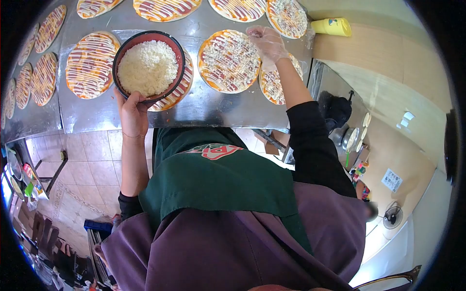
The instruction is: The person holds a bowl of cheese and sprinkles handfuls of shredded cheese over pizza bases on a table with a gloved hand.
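My left hand [133,114] grips the near rim of a round bowl [182,72], dark outside and reddish inside. White grated cheese [148,68] is heaped in it. The bowl hangs over a pizza [170,99] and hides most of it. In a clear plastic glove, my right hand [267,44] is at the right edge of another pizza [229,61], which has cheese scattered over its sauce stripes. The fingers of that hand are bent together; what they hold is hidden. Beneath the right wrist lies a cheese-covered pizza [274,87], partly covered by the hand.
Several more pizzas with striped sauce, such as one at the left [92,65], lie on the metal table [208,109]. At the upper right a cheese-topped pizza [287,18] lies near a yellow cup-like object [331,27]. A wall fan [393,216] is at the lower right.
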The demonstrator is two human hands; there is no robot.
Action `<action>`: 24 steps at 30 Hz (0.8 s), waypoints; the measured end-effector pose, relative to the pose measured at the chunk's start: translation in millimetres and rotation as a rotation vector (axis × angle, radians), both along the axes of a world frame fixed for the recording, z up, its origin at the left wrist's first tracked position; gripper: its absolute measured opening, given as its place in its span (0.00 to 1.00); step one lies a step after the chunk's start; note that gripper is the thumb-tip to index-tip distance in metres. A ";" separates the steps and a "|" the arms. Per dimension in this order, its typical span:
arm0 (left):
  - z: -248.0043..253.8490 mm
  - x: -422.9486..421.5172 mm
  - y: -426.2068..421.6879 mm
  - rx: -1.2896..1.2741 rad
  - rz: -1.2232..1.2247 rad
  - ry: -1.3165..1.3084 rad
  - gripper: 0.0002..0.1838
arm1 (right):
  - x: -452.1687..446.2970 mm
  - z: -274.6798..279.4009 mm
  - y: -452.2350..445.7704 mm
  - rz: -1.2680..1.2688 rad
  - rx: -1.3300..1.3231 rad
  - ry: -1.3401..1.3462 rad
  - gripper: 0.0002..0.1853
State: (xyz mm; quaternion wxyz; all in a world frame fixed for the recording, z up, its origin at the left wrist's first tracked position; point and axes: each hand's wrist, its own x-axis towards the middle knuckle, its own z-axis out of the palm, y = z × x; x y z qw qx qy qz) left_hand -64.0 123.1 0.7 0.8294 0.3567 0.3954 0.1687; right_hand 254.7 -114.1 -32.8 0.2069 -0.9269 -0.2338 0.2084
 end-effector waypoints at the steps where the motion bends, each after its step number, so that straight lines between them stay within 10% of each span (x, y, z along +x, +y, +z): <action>1: 0.6 -1.2 0.8 0.005 -0.008 0.001 0.37 | -0.2 2.6 3.3 -0.012 0.021 0.019 0.12; 13: -1.8 -12.5 5.9 -0.009 0.043 0.011 0.35 | -67.9 29.0 28.6 0.110 0.230 0.566 0.13; 24: 4.7 -13.3 -0.8 -0.026 0.034 -0.014 0.32 | -116.2 7.0 14.5 0.220 -0.052 0.316 0.17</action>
